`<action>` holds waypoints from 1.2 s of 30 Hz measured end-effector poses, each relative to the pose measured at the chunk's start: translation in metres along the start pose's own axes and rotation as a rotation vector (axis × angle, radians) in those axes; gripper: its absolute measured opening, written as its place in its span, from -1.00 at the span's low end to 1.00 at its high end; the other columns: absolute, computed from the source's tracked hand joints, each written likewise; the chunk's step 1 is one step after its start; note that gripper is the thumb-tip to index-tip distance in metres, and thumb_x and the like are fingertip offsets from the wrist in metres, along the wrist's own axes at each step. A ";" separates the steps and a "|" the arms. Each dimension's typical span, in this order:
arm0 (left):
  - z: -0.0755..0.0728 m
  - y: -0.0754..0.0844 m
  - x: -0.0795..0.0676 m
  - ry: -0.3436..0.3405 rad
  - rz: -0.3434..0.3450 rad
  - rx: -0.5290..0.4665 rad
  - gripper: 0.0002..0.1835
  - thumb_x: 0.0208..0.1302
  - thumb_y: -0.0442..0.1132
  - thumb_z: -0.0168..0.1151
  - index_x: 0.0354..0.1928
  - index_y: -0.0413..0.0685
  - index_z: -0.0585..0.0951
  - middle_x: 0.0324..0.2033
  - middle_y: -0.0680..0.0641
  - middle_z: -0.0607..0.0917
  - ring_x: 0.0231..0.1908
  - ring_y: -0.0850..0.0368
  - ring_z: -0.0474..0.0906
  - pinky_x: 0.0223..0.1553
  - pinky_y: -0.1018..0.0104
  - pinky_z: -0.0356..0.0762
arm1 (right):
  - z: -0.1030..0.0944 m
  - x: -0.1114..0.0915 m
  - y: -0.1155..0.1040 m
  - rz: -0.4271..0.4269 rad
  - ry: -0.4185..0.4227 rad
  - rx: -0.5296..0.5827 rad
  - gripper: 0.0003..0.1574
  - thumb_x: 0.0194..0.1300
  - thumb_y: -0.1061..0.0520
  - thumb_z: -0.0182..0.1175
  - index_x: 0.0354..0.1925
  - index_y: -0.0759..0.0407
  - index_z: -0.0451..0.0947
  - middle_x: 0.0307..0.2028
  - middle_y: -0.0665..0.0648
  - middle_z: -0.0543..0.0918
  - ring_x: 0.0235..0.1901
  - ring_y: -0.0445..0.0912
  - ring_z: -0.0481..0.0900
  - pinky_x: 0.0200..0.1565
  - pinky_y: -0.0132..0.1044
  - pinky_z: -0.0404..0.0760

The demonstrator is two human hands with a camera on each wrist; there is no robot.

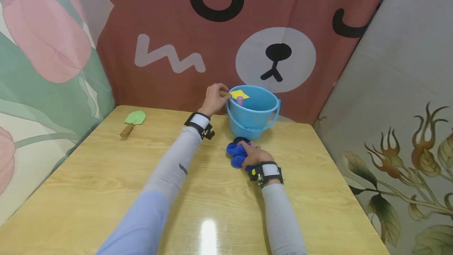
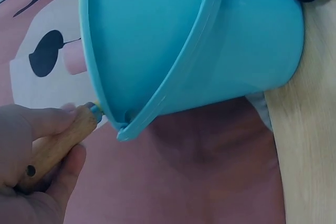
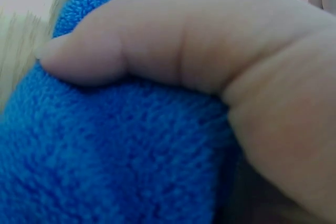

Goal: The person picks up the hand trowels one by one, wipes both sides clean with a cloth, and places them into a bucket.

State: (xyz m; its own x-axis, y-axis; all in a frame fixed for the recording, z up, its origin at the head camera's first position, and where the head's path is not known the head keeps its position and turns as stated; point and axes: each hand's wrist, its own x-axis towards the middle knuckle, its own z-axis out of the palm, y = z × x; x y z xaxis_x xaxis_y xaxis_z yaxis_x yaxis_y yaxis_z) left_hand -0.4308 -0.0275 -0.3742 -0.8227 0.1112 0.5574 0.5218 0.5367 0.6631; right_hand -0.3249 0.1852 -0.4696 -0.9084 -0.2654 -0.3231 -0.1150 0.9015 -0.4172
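Observation:
In the head view my left hand (image 1: 213,98) is at the left rim of a light blue bucket (image 1: 250,123). It grips the wooden handle (image 2: 60,148) of a small trowel, whose yellow blade (image 1: 240,95) reaches over the bucket's opening. A short pink cylinder (image 1: 240,100) shows beside that blade. In front of the bucket, my right hand (image 1: 257,156) holds a fuzzy blue bundle (image 1: 238,156) with a black part (image 1: 241,140) at its far side. In the right wrist view the thumb (image 3: 94,59) lies across the bundle's fleecy cloth.
A second trowel with a green blade (image 1: 136,117) and wooden handle lies at the table's far left. The wooden table (image 1: 148,168) ends against a bear-printed curtain (image 1: 170,23) behind the bucket. Patterned cloth (image 1: 400,129) hangs on the right side.

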 end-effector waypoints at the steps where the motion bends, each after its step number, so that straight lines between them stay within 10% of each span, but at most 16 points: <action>1: 0.001 0.000 0.000 0.009 0.003 -0.002 -0.72 0.35 -0.30 0.36 0.02 -0.30 0.65 -0.02 -0.22 0.66 0.03 -0.07 0.54 0.07 0.11 0.58 | -0.001 0.000 0.000 0.002 0.001 -0.004 0.07 -0.04 0.14 0.50 0.38 -0.32 0.26 0.36 0.27 0.24 0.31 0.32 0.29 0.07 0.26 0.51; 17: 0.015 0.004 0.006 -0.020 0.065 -0.078 -0.69 0.41 -0.35 0.27 0.12 -0.28 0.50 -0.11 -0.21 0.61 -0.24 -0.02 0.53 -0.19 0.20 0.55 | 0.000 0.000 -0.001 0.006 -0.001 -0.004 0.07 -0.01 0.12 0.53 0.38 -0.33 0.25 0.39 0.26 0.21 0.34 0.30 0.27 0.07 0.28 0.51; 29: 0.027 -0.001 0.007 -0.171 0.055 0.005 -0.72 0.41 -0.36 0.20 0.10 -0.29 0.62 -0.05 -0.21 0.68 -0.01 -0.03 0.60 0.10 0.16 0.59 | 0.001 0.001 -0.001 -0.016 -0.004 0.009 0.03 0.00 0.14 0.52 0.36 -0.29 0.26 0.50 0.31 0.12 0.39 0.34 0.21 0.11 0.29 0.48; 36: 0.019 -0.003 -0.003 -0.119 0.132 -0.018 -0.72 0.42 -0.35 0.20 0.11 -0.29 0.63 0.09 -0.24 0.61 0.11 -0.14 0.55 0.16 0.06 0.55 | -0.002 -0.001 -0.002 -0.011 -0.010 0.018 0.06 0.00 0.13 0.53 0.39 -0.28 0.25 0.52 0.30 0.08 0.39 0.33 0.21 0.11 0.29 0.48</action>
State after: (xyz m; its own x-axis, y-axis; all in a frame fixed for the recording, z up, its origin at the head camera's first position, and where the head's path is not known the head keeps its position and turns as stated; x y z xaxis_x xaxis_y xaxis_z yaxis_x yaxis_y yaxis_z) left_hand -0.4347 -0.0137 -0.3875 -0.7670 0.2791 0.5778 0.6304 0.4956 0.5974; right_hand -0.3244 0.1838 -0.4668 -0.9028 -0.2791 -0.3272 -0.1179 0.8923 -0.4358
